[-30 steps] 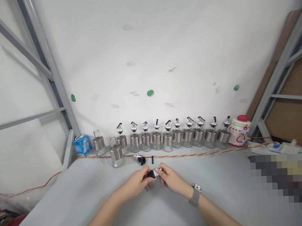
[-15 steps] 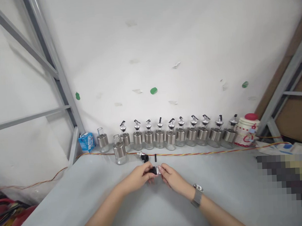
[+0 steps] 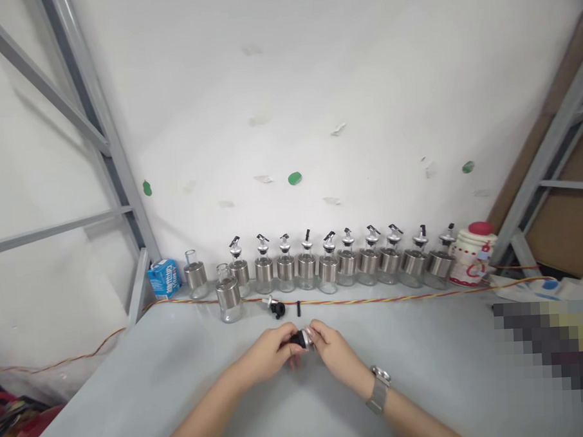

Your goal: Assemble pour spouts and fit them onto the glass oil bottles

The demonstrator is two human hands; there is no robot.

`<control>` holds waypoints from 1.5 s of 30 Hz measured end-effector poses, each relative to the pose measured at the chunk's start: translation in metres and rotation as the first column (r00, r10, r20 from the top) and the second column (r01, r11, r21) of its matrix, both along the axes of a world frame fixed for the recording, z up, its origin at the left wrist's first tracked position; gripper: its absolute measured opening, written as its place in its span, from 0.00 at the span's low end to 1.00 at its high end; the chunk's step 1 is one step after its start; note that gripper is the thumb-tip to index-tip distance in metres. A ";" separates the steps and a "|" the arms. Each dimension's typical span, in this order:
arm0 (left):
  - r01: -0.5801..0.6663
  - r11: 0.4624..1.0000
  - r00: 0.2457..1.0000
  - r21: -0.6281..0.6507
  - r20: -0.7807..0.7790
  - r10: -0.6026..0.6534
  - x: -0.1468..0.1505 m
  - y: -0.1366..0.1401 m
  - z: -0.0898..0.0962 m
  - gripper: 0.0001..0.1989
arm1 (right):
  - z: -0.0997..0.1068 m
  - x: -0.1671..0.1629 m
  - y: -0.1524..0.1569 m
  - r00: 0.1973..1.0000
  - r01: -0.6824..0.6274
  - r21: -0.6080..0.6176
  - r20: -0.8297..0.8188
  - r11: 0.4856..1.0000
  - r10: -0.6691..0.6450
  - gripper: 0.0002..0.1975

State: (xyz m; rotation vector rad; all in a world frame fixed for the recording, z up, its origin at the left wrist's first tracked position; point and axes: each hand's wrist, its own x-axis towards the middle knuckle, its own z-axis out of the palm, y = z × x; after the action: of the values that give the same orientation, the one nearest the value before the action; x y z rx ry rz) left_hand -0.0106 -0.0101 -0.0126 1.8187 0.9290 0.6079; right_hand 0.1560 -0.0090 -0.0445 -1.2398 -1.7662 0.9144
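Observation:
Between my hands is a black and silver pourer stopper (image 3: pixel 301 338). The fingers of my left hand (image 3: pixel 276 350) are closed round its black part. My right hand (image 3: pixel 332 347), with a watch on the wrist, pinches the silver end. Just beyond them on the table lie another pourer stopper (image 3: pixel 275 306), tipped on its side, and a small black strip (image 3: pixel 298 308). An uncapped glass bottle (image 3: pixel 228 297) with a metal sleeve stands upright to the left, and a second uncapped bottle (image 3: pixel 196 276) is behind it. My fingers hide part of the held stopper.
Several bottles with pourers (image 3: pixel 328 268) stand in a row along the wall. A blue carton (image 3: pixel 164 279) is at the left end, a red-lidded jar (image 3: pixel 473 255) at the right. A twisted red and yellow wire (image 3: pixel 382 299) runs across the grey table (image 3: pixel 423 361).
Both hands stay together on the stopper and sit slightly lower in view. The silver end now looks tilted between the fingers. The camera view has shifted a little.

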 end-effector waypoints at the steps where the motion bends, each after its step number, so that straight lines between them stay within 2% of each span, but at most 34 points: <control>1: -0.001 1.000 1.000 -0.008 0.003 0.001 0.001 -0.001 0.000 0.05 | 0.001 0.000 -0.001 1.000 0.008 0.007 0.008 1.000 -0.008 0.16; 14: 0.024 0.997 1.000 -0.069 -0.009 -0.025 0.003 -0.002 -0.003 0.07 | 0.011 -0.005 -0.015 0.981 0.070 0.040 0.176 0.997 -0.076 0.12; 18: -0.018 0.999 1.000 -0.034 -0.004 0.018 0.003 -0.004 0.003 0.10 | 0.018 -0.003 -0.011 0.993 0.023 0.048 0.111 0.999 -0.028 0.13; 22: 0.003 0.999 0.999 -0.033 0.033 -0.002 0.001 -0.007 0.013 0.13 | 0.021 -0.001 -0.010 1.000 -0.022 0.075 0.019 0.997 0.020 0.14; 30: -0.015 1.000 0.997 -0.023 0.079 0.017 0.002 -0.007 0.014 0.15 | 0.028 -0.003 -0.012 1.000 0.001 0.143 -0.025 0.990 0.003 0.14; 36: -0.073 0.997 0.995 -0.004 0.070 0.073 -0.001 -0.003 0.012 0.16 | 0.025 -0.002 -0.010 0.993 -0.092 0.002 -0.075 0.996 0.092 0.16; 42: -0.077 0.997 0.994 -0.004 0.080 0.077 -0.001 -0.003 0.010 0.16 | 0.015 -0.005 -0.003 0.977 -0.117 -0.143 -0.194 0.983 0.088 0.21; 45: -0.065 0.998 0.994 -0.011 0.093 0.066 0.000 -0.002 0.008 0.15 | 0.015 -0.006 -0.001 0.960 -0.166 -0.172 -0.253 0.971 0.119 0.23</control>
State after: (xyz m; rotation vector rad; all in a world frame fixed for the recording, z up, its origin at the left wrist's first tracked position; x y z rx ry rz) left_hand -0.0106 -0.0122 -0.0043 1.7432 0.9300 0.7226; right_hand 0.1502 -0.0100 -0.0298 -1.0756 -1.6179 1.2889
